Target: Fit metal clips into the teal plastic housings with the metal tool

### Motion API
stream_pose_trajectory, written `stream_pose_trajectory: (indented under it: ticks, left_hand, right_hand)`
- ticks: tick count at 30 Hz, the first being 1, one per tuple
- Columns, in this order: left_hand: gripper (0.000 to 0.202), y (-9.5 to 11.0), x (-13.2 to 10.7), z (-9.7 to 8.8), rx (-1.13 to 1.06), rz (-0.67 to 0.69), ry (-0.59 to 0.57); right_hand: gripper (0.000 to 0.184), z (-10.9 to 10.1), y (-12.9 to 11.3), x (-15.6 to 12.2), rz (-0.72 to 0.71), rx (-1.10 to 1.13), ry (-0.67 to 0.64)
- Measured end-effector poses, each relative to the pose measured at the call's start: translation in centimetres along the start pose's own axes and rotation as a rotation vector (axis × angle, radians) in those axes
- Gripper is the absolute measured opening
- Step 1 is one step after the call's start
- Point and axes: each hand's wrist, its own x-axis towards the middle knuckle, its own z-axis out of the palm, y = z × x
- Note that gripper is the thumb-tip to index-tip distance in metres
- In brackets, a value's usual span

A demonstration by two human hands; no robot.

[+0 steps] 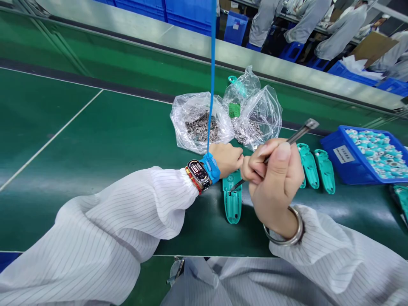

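My right hand (274, 178) is closed around a pair of metal tweezers (301, 132), whose tip touches the top end of a teal plastic housing (232, 202) lying on the green belt. My left hand (227, 158) rests on the upper end of that housing with its fingers curled; what they pinch is hidden. A blue wrist strap (210, 166) with a cord rising upward, a watch and a bead bracelet sit on my left wrist. A metal bangle is on my right wrist.
Two clear bags of small metal parts (200, 123) (255, 117) lie behind my hands. Two more teal housings (315, 168) lie to the right, beside a blue bin (347, 163) of small teal-white parts. Other people in white coats work beyond the belt's far rail.
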Motion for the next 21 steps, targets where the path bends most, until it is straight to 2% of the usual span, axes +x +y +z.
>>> stream_pose_trajectory:
  ticks: [4, 13, 15, 18, 19, 21]
  left_hand:
    - [0.035, 0.1, 0.0, -0.3, -0.031, -0.015, -0.026]
    - [0.029, 0.4, -0.5, -1.1, -0.065, -0.030, -0.079]
    - [0.031, 0.3, -0.5, -0.8, -0.057, -0.029, -0.077]
    - [0.036, 0.0, -0.5, 0.0, -0.023, -0.064, -0.009]
    - [0.038, -0.1, -0.5, 0.1, -0.012, -0.084, 0.023]
    - [0.038, -0.1, -0.8, 0.1, -0.009, -0.117, 0.063]
  right_hand:
    - [0.021, 0.2, 0.4, -0.7, -0.088, -0.087, -0.027]
    - [0.020, 0.4, 1.8, -1.7, -0.116, -0.105, -0.007]
    - [0.021, 0.3, 1.3, -1.5, -0.073, -0.034, -0.028]
    - [0.024, -0.7, -0.8, -0.1, -0.004, 0.057, -0.008]
    - [0.024, -1.5, -1.6, 0.4, 0.017, 0.008, -0.007]
    - [0.021, -3.4, -3.2, 0.9, 0.082, -0.253, -0.087]
